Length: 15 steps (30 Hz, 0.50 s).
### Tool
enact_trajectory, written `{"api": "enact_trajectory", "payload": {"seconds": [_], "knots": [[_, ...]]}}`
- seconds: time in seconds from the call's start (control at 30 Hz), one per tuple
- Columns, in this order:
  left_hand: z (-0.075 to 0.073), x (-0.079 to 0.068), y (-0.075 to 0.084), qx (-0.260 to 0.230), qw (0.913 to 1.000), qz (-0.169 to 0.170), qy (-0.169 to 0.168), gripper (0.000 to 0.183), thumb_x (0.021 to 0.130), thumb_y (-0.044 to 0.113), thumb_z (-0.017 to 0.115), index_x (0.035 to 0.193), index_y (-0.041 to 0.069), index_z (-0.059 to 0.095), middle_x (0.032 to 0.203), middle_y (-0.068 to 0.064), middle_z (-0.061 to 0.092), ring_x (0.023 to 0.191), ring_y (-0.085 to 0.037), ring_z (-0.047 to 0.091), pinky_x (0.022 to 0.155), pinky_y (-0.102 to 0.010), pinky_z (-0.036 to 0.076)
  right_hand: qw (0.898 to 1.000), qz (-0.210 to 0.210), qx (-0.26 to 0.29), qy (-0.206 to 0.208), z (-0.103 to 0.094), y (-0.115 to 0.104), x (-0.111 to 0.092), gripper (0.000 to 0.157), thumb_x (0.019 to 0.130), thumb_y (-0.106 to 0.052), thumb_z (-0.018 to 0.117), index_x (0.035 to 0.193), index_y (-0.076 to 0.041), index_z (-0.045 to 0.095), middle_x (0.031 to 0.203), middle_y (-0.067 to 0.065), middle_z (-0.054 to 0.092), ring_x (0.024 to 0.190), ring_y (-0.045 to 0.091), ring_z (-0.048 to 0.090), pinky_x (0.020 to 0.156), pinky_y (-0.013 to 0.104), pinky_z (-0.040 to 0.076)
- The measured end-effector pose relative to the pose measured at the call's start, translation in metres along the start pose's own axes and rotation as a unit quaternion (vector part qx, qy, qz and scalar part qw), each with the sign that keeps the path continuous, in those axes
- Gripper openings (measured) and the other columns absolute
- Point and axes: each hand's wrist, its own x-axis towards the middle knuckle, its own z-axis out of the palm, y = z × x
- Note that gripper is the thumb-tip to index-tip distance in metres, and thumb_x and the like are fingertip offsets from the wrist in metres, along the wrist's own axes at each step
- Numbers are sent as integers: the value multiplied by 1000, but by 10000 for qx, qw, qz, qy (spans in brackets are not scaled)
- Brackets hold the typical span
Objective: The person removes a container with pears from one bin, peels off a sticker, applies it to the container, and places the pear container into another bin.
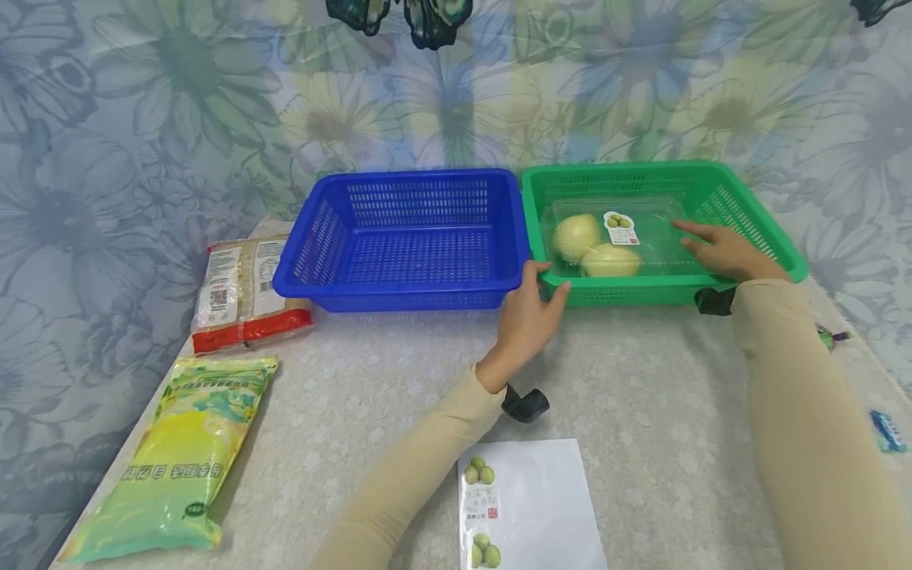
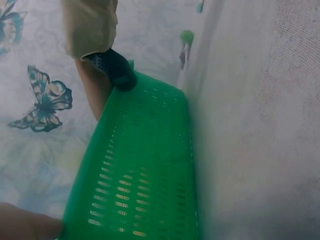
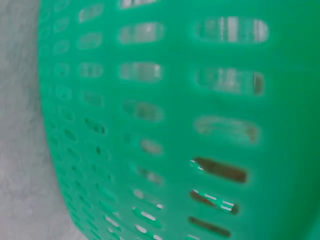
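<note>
A clear plastic box lies in the green basket, holding two pale, round fruits. On its lid is a small label picturing green fruit. My right hand reaches over the basket's front rim, index finger straight, its tip at the box's right part; contact is unclear. My left hand grips the green basket's front left corner, finger over the rim and thumb in front. Beside that hand sits the blue basket, bare inside. The right wrist view shows only slotted green basket wall up close.
Left on the table lie a tan bag with a red end and a yellow-green bag. A white sheet with fruit pictures lies in front. Small wrapped pieces, one blue, lie near the right edge. A flowered cloth hangs behind.
</note>
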Motion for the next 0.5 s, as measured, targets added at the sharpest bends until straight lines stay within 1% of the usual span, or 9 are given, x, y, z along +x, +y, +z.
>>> {"api": "enact_trajectory", "payload": {"seconds": [0.07, 0.13, 0.2, 0.27, 0.3, 0.33, 0.37, 0.43, 0.5], "knots": [[-2, 1, 0, 32, 9999, -21, -104, 45, 92, 35, 49, 129, 11, 39, 68, -6, 59, 38, -7, 37, 36, -21, 28, 9999, -47, -87, 51, 0, -1, 0, 56, 97, -41, 23, 146, -16, 9, 147, 29, 6, 131, 51, 12, 89, 59, 28], [-5, 1, 1, 4, 9990, -138, -414, 50, 91, 34, 50, 132, 11, 34, 72, -10, 61, 41, -11, 41, 38, -22, 30, 9999, -57, -13, 105, 1, -1, 0, 57, 97, -42, 25, 146, -15, 10, 147, 29, 8, 130, 49, 16, 87, 56, 29], [-9, 2, 4, -86, 9949, -320, -953, 59, 91, 35, 51, 137, 11, 26, 90, -17, 64, 53, -16, 52, 47, -25, 39, 9997, -23, -3, 225, 1, 1, -2, 58, 96, -43, 25, 145, -14, 12, 146, 30, 10, 128, 49, 19, 84, 55, 29], [-15, 2, 9, -64, 9843, -508, -1691, 72, 89, 40, 52, 143, 12, 13, 113, -21, 59, 76, -22, 62, 62, -30, 48, 9993, 36, -98, 345, 1, 5, -4, 59, 96, -44, 24, 145, -14, 14, 145, 31, 12, 127, 51, 20, 85, 58, 30], [-20, 2, 12, -42, 9749, -579, -2150, 78, 89, 43, 52, 144, 14, 6, 122, -21, 55, 90, -24, 62, 72, -33, 49, 9990, 71, -175, 397, 1, 6, -4, 60, 95, -46, 24, 145, -14, 15, 145, 32, 13, 127, 53, 18, 86, 60, 30], [-25, 3, 15, -3, 9630, -592, -2629, 82, 88, 45, 51, 145, 15, 0, 130, -21, 48, 105, -25, 58, 83, -35, 48, 9984, 101, -297, 477, 1, 7, -5, 60, 95, -47, 24, 144, -13, 17, 144, 32, 15, 126, 54, 17, 88, 61, 30], [-32, 4, 18, 134, 9494, -534, -3093, 85, 88, 47, 50, 145, 16, -4, 138, -18, 41, 117, -25, 51, 92, -35, 45, 9975, 127, -427, 545, 1, 8, -5, 61, 95, -47, 24, 144, -12, 19, 142, 33, 18, 124, 54, 22, 86, 61, 31], [-48, 8, 25, 433, 9129, -272, -4050, 85, 88, 48, 49, 145, 19, -7, 145, -11, 32, 129, -21, 40, 102, -34, 38, 9952, 177, -702, 665, -1, 7, -5, 63, 94, -49, 25, 143, -9, 22, 139, 35, 25, 121, 54, 27, 87, 62, 32], [-69, 15, 32, 688, 8753, 66, -4787, 78, 90, 44, 48, 146, 20, -1, 145, -6, 33, 132, -17, 37, 105, -31, 35, 9919, 176, -961, 810, -4, 3, -5, 66, 93, -50, 27, 141, -6, 25, 135, 36, 30, 115, 53, 35, 88, 63, 32]]}}
